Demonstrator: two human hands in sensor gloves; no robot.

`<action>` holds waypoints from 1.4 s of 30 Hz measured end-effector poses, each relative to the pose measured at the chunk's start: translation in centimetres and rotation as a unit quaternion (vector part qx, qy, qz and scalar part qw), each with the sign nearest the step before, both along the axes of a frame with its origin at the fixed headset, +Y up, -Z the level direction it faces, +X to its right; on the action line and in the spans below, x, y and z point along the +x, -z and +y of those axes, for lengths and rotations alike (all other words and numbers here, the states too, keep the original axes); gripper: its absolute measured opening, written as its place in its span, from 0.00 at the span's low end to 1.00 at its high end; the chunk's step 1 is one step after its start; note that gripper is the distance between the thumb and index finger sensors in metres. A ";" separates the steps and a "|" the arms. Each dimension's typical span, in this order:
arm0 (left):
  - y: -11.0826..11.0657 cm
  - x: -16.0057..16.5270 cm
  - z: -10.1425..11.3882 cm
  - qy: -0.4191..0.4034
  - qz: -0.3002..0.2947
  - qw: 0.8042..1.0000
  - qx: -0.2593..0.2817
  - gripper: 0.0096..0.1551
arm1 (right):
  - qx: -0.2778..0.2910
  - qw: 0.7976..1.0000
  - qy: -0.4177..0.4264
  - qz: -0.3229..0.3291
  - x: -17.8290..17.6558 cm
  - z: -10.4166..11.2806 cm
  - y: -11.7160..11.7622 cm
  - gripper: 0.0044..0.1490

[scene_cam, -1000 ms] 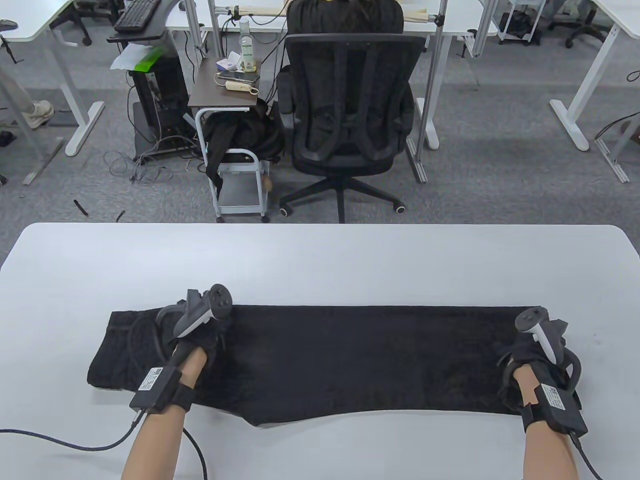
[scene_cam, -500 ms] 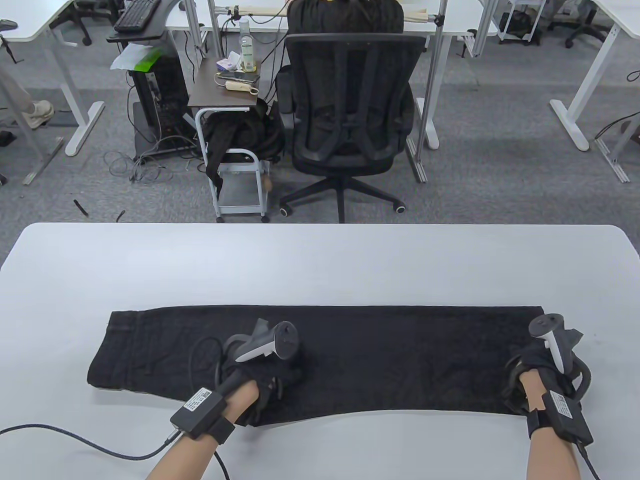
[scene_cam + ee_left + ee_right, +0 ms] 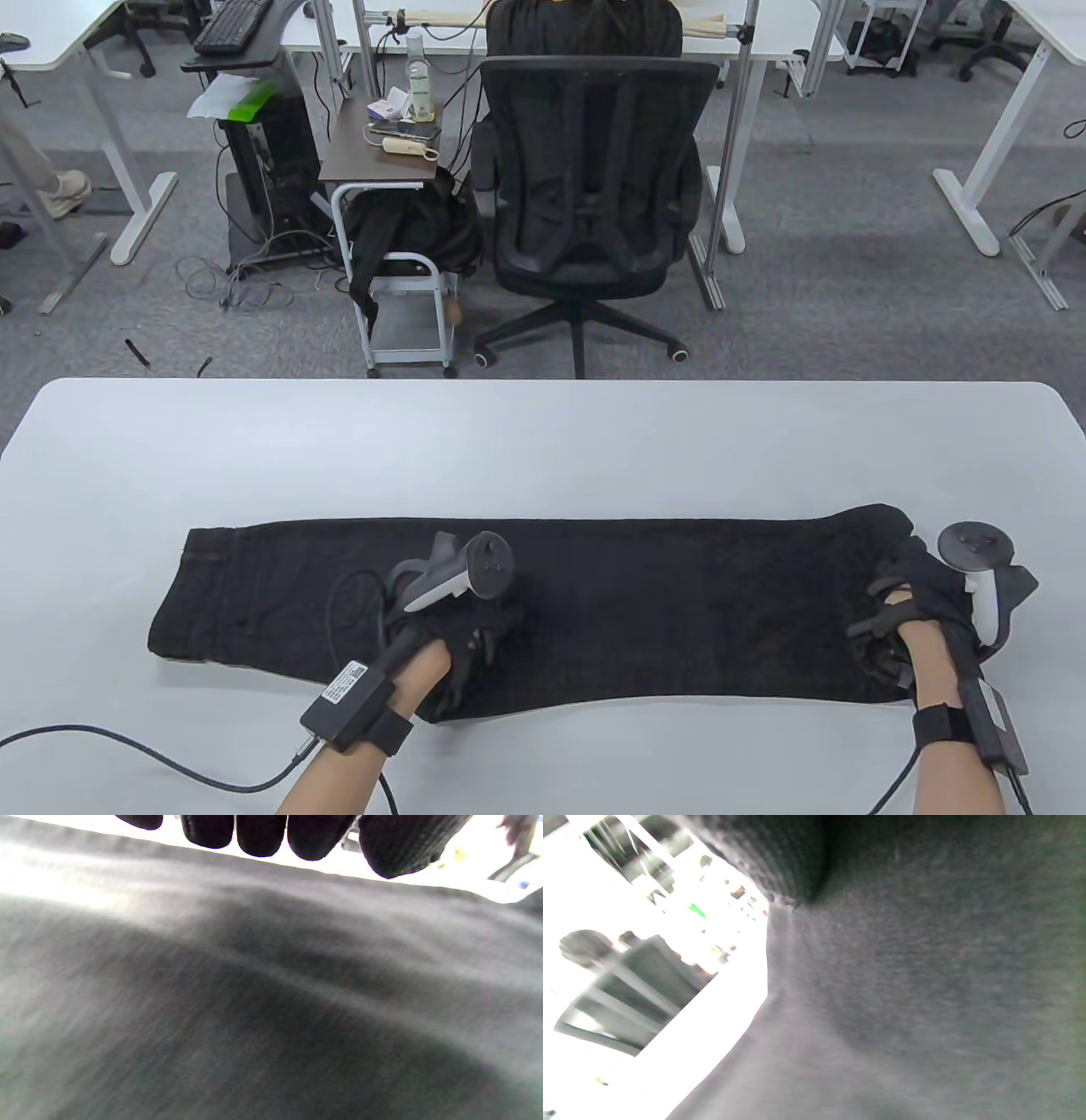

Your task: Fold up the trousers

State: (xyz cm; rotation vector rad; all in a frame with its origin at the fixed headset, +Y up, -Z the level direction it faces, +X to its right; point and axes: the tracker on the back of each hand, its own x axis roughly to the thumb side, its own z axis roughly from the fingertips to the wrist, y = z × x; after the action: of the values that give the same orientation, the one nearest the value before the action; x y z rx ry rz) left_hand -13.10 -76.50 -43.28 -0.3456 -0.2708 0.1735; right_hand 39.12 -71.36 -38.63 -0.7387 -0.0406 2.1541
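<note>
The long black fabric trousers [image 3: 594,611] are lying flat across the white table [image 3: 543,441], the left hand [image 3: 458,632] pressing open-palmed at mid-length, seemingly anchoring them, while the right hand [image 3: 920,607] is gripping the lifted hem end, likely for folding over.

We work at a white surface [image 3: 543,441] with rounded far corners. Beyond the fingers lies grey carpet [image 3: 848,280], and straight past them a black mesh chair [image 3: 594,195] stands with its back to us. Left of the chair we see a small wheeled cart [image 3: 394,246] with a brown top carrying a bottle [image 3: 417,72] and small items, dark cloth draped over its lower shelf. Further left a computer tower [image 3: 263,170] sits among loose cables, a keyboard [image 3: 233,24] above it. White desks [image 3: 1014,127] flank both sides.
</note>
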 end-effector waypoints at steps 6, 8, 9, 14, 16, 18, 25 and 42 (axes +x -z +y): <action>0.0 1.7 3.4 -0.123 -0.003 0.992 0.034 0.39 | 0.095 0.975 0.182 0.090 -3.3 3.7 -0.6 0.40; -0.2 2.4 4.4 -0.159 -0.009 0.986 0.038 0.39 | 0.123 0.957 0.226 0.131 -5.4 4.9 -0.6 0.40; -0.3 2.7 4.9 -0.180 -0.013 0.983 0.042 0.39 | 0.133 0.949 0.245 0.144 -6.6 5.5 -0.6 0.40; -0.5 4.1 6.6 -0.282 -0.019 0.958 0.047 0.40 | 0.172 0.913 0.319 0.188 -12.9 6.6 -0.1 0.40; -0.3 4.5 6.6 -0.324 -0.020 0.945 0.034 0.39 | 0.175 0.904 0.335 0.199 -15.4 6.3 0.2 0.40; -0.2 5.0 6.4 -0.366 -0.021 0.930 0.011 0.40 | 0.176 0.899 0.342 0.210 -17.8 5.7 0.7 0.40; 0.6 4.9 3.8 -0.482 0.018 0.874 -0.059 0.43 | 0.149 0.894 0.348 0.239 -24.4 2.5 2.4 0.39; 2.4 2.8 -1.5 -0.579 0.089 0.797 -0.148 0.43 | 0.088 0.857 0.367 0.352 -26.1 0.1 3.0 0.38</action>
State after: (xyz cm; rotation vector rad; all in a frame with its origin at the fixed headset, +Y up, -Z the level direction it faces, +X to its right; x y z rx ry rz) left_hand -10.30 -77.96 -45.66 -0.4334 -0.2376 1.4769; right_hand 12.97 -71.28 -41.60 0.1809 0.3682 1.5218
